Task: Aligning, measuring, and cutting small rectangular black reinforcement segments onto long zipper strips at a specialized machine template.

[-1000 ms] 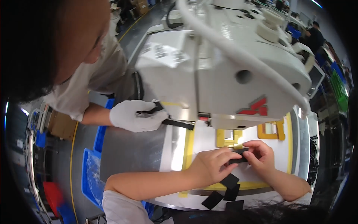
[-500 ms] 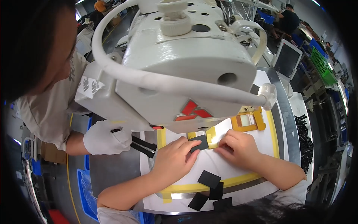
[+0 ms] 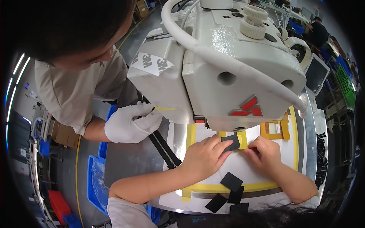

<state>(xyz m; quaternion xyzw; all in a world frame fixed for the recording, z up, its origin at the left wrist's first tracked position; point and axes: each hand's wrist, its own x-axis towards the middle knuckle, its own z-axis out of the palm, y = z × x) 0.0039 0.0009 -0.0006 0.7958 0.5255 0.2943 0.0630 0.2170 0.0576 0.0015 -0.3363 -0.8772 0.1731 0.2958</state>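
My left hand is closed on a small black rectangular piece, thumb and fingers at its left side. The piece lies over a yellow-edged template under the head of a large white sewing machine. Just right of the template is my right hand, its fingers curled and pinched at the template's edge. Whatever those fingertips hold is hidden. Several loose black pieces lie on the white sheet nearer to me, some overlapping.
A co-worker's white-gloved hand is at the left, beside black zipper strips on the grey table. Yellow tape borders the white sheet. An amber frame lies at the right. A blue bin stands lower left.
The view has swung left, so the machine and table sit farther right. The co-worker's gloved fingers have curled together, and more of the zipper strips shows. My hands stay at the template.
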